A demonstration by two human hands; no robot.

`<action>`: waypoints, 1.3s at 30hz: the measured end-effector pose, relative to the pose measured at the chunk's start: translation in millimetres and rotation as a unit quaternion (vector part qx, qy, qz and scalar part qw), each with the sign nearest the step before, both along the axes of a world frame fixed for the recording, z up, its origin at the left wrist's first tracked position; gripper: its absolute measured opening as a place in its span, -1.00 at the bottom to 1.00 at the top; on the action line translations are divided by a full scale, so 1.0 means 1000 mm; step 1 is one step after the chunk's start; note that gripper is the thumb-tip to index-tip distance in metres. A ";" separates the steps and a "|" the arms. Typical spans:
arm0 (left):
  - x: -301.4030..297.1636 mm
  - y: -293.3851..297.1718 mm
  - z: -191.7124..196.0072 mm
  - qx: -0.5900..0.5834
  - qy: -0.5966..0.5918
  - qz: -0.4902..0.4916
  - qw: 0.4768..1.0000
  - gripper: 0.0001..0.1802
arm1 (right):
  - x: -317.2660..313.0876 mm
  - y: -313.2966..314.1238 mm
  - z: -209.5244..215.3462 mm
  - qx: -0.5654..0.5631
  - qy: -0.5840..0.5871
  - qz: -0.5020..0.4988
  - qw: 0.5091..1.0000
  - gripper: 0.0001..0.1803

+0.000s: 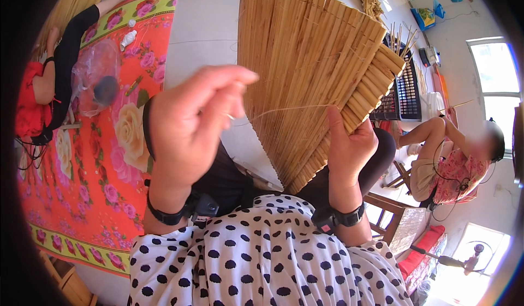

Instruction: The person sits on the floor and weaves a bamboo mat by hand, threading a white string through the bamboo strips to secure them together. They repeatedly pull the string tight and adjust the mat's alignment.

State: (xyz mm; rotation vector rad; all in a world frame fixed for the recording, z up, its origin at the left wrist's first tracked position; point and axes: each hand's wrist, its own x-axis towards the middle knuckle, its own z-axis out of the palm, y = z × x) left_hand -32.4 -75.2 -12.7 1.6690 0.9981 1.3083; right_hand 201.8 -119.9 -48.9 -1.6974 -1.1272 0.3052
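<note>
A large fan-shaped mat of tan straw or reed stalks (305,49) lies across my lap and spreads away from me. Its near right edge ends in a row of thick rolled bundles (364,96). My right hand (352,148) grips that edge, thumb on top and fingers underneath. From beside this thumb a thin pale thread (295,108) runs left to my left hand (191,115), which is raised above the mat's left side. Its fingers are pinched together on the thread, slightly blurred. A small pale tip shows at them, too small to make out.
A red floral cloth (109,175) covers the left side, bearing a clear plastic bag (95,74). A person in red sits at its far left edge. Another person (447,164) sits at right, near a black plastic crate (406,93). A wooden chair (390,216) stands at my right.
</note>
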 end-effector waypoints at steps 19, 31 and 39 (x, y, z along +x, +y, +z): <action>0.053 -0.003 -0.022 0.132 0.193 -0.067 0.970 -0.74 | -0.005 -0.003 -0.004 0.022 -0.005 0.008 1.000 -0.74; 0.055 -0.003 -0.022 0.148 0.219 -0.061 0.962 -0.74 | -0.006 -0.005 -0.003 0.032 0.016 0.020 0.999 -0.77; 0.056 -0.002 -0.024 0.154 0.221 -0.064 0.961 -0.74 | -0.005 -0.004 -0.006 0.037 0.017 0.024 0.999 -0.76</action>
